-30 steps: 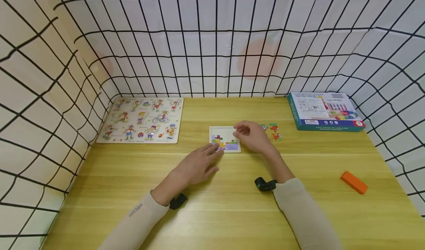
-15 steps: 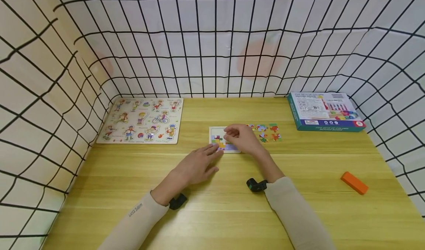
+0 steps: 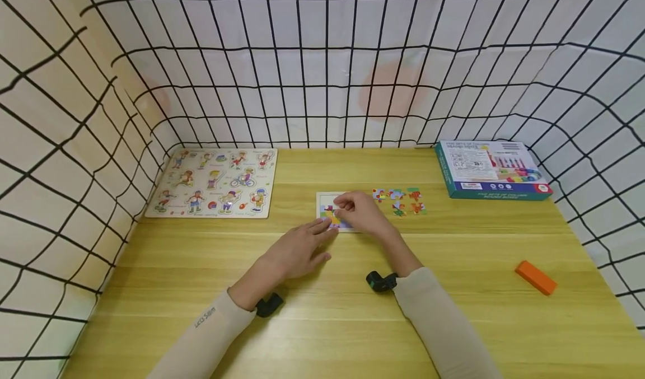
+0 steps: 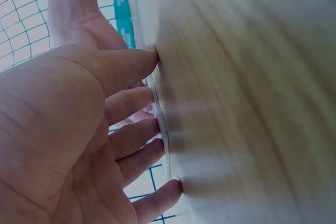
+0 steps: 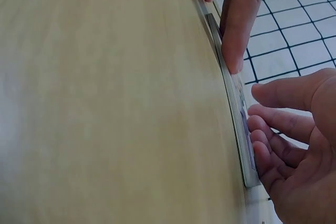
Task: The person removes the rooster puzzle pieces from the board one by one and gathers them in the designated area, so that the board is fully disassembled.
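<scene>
A small white-bordered jigsaw tray (image 3: 319, 202) lies at mid-table, with colourful pieces in its lower part. My left hand (image 3: 297, 253) lies at its near left corner, its fingertips resting on the edge; the left wrist view shows these fingers (image 4: 134, 140) spread and loosely bent. Over the tray's right side is my right hand (image 3: 364, 214). In the right wrist view, the right hand's thumb (image 5: 281, 94) and index finger come close together above the tray's edge (image 5: 236, 116), the other fingers curled. Whether a piece is between them cannot be made out.
Several loose jigsaw pieces (image 3: 398, 194) lie right of the tray. A wooden picture board (image 3: 211, 183) is at the back left, a teal boxed set (image 3: 494, 169) at the back right. An orange block (image 3: 536, 277) lies at the right. Black wire grid (image 3: 327, 85) surrounds the table.
My right hand has moved left, from the tray's right edge to over its inner area, uncovering more of the loose pieces. The left hand has stayed in place.
</scene>
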Motion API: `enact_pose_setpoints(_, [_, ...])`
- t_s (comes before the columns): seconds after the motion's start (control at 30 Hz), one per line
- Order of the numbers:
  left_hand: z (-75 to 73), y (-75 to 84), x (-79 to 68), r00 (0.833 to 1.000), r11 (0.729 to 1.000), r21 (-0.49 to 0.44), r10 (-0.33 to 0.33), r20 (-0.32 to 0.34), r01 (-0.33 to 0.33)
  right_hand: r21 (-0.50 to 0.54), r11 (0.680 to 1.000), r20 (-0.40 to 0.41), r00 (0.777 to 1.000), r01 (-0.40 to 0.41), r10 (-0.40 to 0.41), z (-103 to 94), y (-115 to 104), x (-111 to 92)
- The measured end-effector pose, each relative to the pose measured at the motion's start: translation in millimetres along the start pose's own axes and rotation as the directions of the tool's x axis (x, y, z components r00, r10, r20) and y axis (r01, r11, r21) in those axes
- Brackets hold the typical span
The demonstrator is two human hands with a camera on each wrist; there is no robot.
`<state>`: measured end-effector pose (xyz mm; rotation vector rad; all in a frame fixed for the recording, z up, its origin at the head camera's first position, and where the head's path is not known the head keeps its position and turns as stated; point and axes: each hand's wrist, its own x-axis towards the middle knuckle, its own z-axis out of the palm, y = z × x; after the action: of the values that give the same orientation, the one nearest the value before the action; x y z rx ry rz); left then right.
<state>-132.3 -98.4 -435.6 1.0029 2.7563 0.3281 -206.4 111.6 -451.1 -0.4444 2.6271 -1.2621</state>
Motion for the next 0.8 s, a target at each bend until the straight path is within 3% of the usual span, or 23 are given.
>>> enact_pose_setpoints(0.8, [1.7, -0.7, -1.1, 1.0, 1.0, -0.007, 0.009, -0.023, -0.009, -0.131, 0.99, 0.065, 0.997, 0.054, -0.046, 0.7, -2.1, -1.7])
